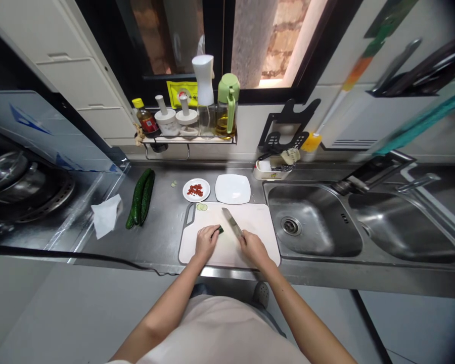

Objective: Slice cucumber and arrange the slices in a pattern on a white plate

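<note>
- Pale shirt (223,333) of the person, nearest the camera, below the near edge of the cutting board (227,257).
- Left hand (206,243): fingers closed on a short, dark green cucumber piece (220,229) over the middle of the cutting board.
- Right hand (255,247): fingers wrapped round the handle of a knife (231,221), over the right half of the cutting board. Its blade points toward the far edge, apart from the cucumber piece; whether it touches the board, I cannot tell.
- Pale cucumber slices (201,207) lie on the cutting board, by its far left corner.
- Round plate (187,196) with chopped red bits (195,190), just beyond that corner.
- Rectangular white plate (233,189), bare, just beyond the cutting board's far edge, right of the round one.
- Small green scraps (173,184) on the worktop (151,247), beyond the board and to its left.
- Whole cucumbers (146,196) side by side, left of the cutting board; farther left, crumpled white paper (106,216).
- Double sink (314,222), right of the cutting board.
- Wall rack (189,139) with bottles and jars, well beyond the board.
</note>
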The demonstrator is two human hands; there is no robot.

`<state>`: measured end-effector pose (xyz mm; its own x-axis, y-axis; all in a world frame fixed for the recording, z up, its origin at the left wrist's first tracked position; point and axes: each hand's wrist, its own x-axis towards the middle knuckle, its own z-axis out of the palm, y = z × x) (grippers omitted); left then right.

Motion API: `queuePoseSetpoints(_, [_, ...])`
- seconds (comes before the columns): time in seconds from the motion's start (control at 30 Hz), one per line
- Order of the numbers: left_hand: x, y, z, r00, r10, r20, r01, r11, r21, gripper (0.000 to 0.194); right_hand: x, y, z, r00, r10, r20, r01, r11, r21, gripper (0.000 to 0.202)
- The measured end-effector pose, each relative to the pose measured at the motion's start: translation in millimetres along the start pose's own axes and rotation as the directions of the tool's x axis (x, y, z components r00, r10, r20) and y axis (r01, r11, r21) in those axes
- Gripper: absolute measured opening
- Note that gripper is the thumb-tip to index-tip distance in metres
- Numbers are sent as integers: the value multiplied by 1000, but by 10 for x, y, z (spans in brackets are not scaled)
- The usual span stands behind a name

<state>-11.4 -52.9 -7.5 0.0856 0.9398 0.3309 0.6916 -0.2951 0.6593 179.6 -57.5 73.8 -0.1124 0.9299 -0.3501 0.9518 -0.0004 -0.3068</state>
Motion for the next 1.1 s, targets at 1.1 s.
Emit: queuePoseSetpoints(1.1, [-38,-75,25,987,157,21,-158,987,28,26,-137,-285,-90,986,-69,149,81,994,-75,22])
